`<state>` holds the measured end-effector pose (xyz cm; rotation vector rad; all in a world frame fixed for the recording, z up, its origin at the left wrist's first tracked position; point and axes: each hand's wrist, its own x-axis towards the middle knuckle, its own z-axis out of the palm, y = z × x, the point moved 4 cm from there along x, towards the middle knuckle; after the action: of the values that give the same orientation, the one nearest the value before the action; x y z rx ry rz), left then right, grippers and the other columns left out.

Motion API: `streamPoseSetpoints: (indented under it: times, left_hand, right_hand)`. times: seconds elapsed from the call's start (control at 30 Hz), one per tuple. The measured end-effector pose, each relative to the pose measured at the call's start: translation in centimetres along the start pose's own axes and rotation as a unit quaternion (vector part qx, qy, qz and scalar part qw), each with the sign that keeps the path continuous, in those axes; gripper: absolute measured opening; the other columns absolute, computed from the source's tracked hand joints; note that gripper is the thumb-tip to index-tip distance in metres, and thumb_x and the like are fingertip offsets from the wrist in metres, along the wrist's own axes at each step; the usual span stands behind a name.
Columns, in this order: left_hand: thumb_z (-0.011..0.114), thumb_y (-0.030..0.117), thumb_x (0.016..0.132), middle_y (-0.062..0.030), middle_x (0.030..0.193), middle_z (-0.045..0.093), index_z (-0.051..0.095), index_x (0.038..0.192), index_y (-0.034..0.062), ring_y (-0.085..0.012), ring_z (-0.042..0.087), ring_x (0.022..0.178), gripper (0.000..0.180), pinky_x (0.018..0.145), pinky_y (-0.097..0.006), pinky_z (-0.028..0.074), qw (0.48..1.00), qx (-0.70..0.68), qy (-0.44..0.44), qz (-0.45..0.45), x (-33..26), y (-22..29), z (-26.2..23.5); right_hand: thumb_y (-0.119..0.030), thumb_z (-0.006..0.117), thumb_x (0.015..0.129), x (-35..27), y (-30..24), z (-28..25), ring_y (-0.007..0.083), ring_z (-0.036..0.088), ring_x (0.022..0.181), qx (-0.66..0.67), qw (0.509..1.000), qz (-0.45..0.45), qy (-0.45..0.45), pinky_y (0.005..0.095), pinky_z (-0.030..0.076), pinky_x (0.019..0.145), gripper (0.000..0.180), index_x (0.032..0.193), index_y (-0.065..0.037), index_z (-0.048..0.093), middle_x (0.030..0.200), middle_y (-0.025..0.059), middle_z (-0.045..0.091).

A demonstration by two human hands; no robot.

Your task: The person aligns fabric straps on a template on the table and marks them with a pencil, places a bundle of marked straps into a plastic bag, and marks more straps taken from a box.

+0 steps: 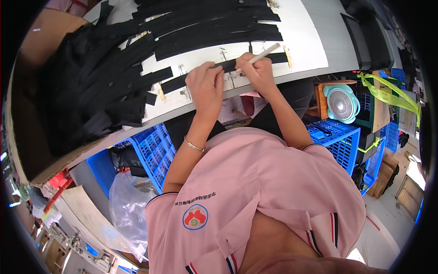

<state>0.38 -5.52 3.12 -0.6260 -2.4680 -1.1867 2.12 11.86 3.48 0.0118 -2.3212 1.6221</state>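
A narrow black fabric strip [175, 83] lies across the white marked work surface [305, 43], close to its near edge. My left hand [204, 84] is closed over the middle of this strip, fingers bent and together, holding it against the surface. Just to the right, my right hand [258, 75] grips a white pen-like marker [267, 52] that slants up to the right. Its lower end is near the strip, but the fingers partly cover the tip. Beyond both hands, several more black strips [214, 34] lie side by side.
A big heap of black strips [86, 82] fills a cardboard box [43, 34] at the left. Blue plastic crates [157, 153] stand under the table. A round turquoise fan [342, 104] is to the right, near a yellow-green ribbon [392, 93]. A clear plastic bag [127, 214] hangs lower left.
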Motion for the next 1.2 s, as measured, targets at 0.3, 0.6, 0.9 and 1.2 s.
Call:
streamPoseSetpoints:
  times: [0.3,0.6,0.9,1.2]
  left_hand:
    - [0.075,0.009,0.084,-0.0056,0.111,0.068,0.073,0.096,0.0067,-0.0265,0.06,0.105,0.012,0.096,-0.041,0.039,1.0,0.019,-0.009,0.001,0.1,0.5,0.2]
    - [0.076,0.011,0.083,-0.0044,0.107,0.07,0.076,0.096,0.0079,-0.0259,0.061,0.103,0.014,0.095,-0.04,0.042,0.994,-0.063,-0.039,0.081,3.0,5.7,5.8]
    - [0.077,0.009,0.08,-0.0032,0.103,0.069,0.077,0.092,0.0073,-0.0252,0.059,0.102,0.012,0.091,-0.039,0.043,0.994,-0.035,-0.054,0.088,3.2,5.9,8.6]
    - [0.077,0.007,0.078,-0.004,0.103,0.067,0.074,0.091,0.0058,-0.0271,0.057,0.1,0.014,0.091,-0.042,0.042,0.994,-0.045,-0.044,0.094,3.0,6.0,8.5]
  right_hand:
    - [-0.016,0.058,0.103,0.3,2.7,-8.9,0.0045,0.052,0.068,0.004,0.983,0.096,0.153,0.0217,0.04,0.062,0.027,0.086,0.001,0.07,0.077,0.0001,0.063]
    - [-0.016,0.063,0.1,0.1,4.5,-8.5,0.0057,0.054,0.063,0.025,0.988,0.083,0.131,0.0228,0.041,0.058,0.024,0.088,0.002,0.073,0.07,0.0012,0.064]
    - [-0.022,0.065,0.099,0.2,4.5,-8.5,0.0073,0.06,0.062,-0.07,0.989,0.071,0.108,0.026,0.047,0.057,0.024,0.09,0.0,0.072,0.067,0.0035,0.065]
    - [-0.02,0.064,0.097,-0.4,4.4,-9.0,0.0084,0.058,0.06,-0.022,0.994,0.072,0.077,0.0269,0.046,0.056,0.025,0.084,0.0,0.07,0.064,0.0046,0.063]
